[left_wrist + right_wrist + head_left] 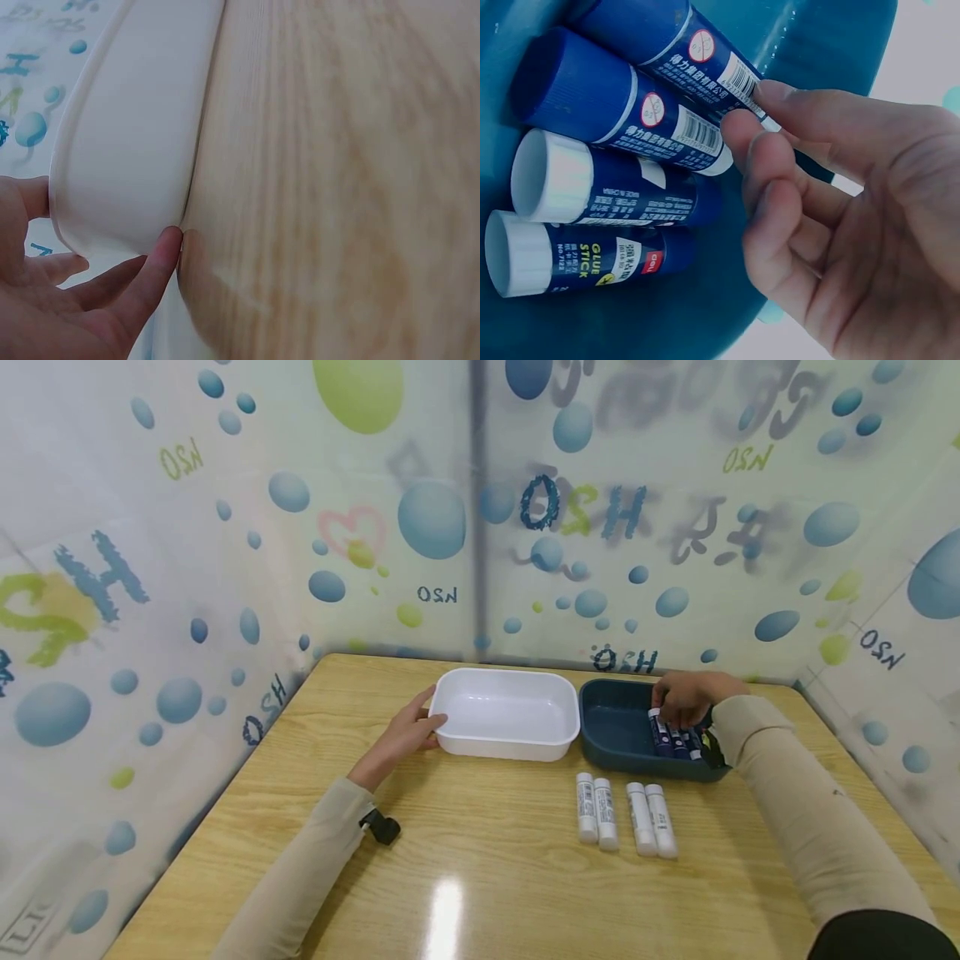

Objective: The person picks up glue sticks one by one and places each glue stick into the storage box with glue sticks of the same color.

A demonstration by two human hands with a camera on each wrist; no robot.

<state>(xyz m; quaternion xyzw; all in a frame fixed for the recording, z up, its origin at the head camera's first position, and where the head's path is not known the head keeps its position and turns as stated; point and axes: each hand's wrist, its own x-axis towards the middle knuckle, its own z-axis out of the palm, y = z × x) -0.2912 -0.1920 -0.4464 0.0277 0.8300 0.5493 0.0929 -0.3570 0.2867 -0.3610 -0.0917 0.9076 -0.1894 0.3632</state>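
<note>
My left hand (405, 731) holds the left end of a white tray (506, 748), thumb over the rim. In the left wrist view its fingers (150, 281) press against the tray's outer wall, one fingertip at the bottom edge by the table. Over the right part of a dark blue tray (615, 731), my right hand (686, 697) reaches in. In the right wrist view, thumb and forefinger pinch the lower end of the topmost blue glue stick (697, 64). Beside it lie a second blue-ended glue stick (622, 97) and two white-capped glue sticks (622, 259).
In front of the blue tray, white tubes lie on the wooden table (480, 827) in two pairs, a left pair (597, 810) and a right pair (651, 820). The trays stand side by side near the back edge. A patterned curtain (435, 602) surrounds the table.
</note>
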